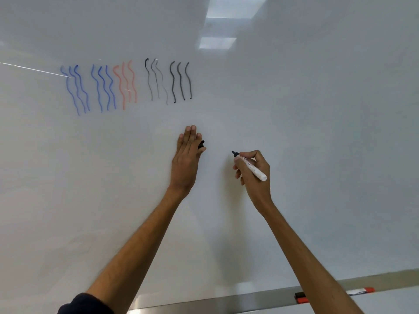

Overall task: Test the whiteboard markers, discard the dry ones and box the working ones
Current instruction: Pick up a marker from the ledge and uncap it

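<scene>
My right hand [252, 172] grips an uncapped white marker [250, 166] with a dark tip pointing up-left, close to the whiteboard [294, 109]. My left hand [187, 157] is raised flat against the board with straight fingers, and pinches the marker's black cap [201, 145] between thumb and fingers. Wavy test strokes run across the board above: blue lines [88, 89] at the left, faint red lines [125, 83] in the middle, black lines [169, 80] to their right. The board below the strokes, around both hands, is blank.
A metal tray [204, 300] runs along the whiteboard's bottom edge. On it at the right lie a red-capped marker [360, 291] and a red and black piece [301, 297], partly hidden behind my right forearm. A dark sleeve [84, 304] covers my left upper arm.
</scene>
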